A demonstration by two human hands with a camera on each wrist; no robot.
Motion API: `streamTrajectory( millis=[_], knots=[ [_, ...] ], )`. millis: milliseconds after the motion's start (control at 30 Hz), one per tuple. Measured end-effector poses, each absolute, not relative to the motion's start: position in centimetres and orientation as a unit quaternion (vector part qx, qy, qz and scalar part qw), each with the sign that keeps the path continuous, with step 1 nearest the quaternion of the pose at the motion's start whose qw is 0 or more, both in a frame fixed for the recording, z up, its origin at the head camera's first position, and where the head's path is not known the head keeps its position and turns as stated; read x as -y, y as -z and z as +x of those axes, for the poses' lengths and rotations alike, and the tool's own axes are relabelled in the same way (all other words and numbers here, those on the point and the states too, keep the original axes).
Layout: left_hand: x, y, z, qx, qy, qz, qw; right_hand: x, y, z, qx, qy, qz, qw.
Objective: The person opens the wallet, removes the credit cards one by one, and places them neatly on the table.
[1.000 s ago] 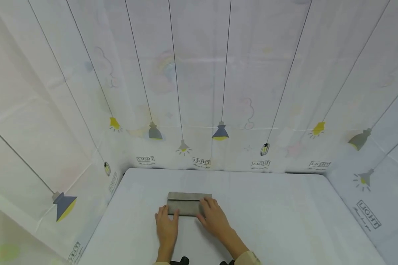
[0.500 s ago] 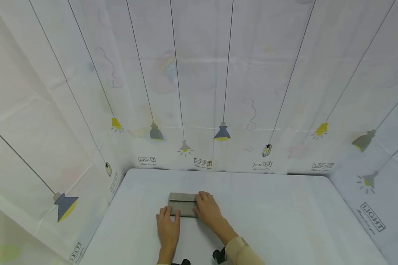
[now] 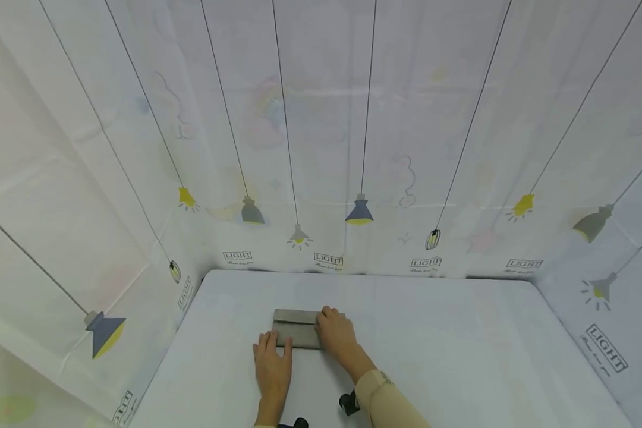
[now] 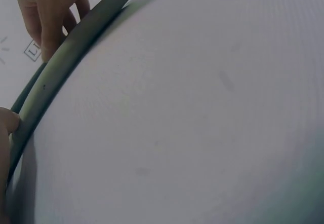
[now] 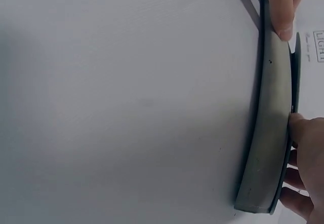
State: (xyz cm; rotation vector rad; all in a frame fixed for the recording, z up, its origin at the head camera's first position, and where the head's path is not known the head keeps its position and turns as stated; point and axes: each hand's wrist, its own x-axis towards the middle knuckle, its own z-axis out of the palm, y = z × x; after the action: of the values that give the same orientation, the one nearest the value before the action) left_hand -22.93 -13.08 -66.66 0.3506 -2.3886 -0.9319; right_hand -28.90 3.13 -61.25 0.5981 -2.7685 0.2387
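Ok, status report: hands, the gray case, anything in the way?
Left hand on left end of gray flap-top case; right hand at its flap. Case on white table. Nothing seen blocking.

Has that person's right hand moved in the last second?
Yes: the right hand has shifted left and slightly forward, judged against the central blue lamp printed on the wall.

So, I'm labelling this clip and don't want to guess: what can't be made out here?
- Right part of the grey folded item: head view, behind the right hand.
- What lies under its flap: head view, covered by it.
- Most of the left hand: left wrist view, cut off by the left edge.
- Script below a LIGHT sign: head view, too small and blurred.
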Motion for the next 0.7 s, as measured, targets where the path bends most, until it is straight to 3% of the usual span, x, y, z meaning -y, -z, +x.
streamTrajectory(
  millis=[367, 700],
  knots=[
    [13.3, 66.5, -23.0, 0.896, 0.340, 0.146, 0.247, -1.5, 61.1, -29.7, 0.970, -0.095, 0.166, 0.149],
    [13.3, 66.8, -23.0, 0.895, 0.334, 0.126, 0.268, -0.9, 61.2, -29.9, 0.975, -0.051, 0.176, 0.127]
  ],
)
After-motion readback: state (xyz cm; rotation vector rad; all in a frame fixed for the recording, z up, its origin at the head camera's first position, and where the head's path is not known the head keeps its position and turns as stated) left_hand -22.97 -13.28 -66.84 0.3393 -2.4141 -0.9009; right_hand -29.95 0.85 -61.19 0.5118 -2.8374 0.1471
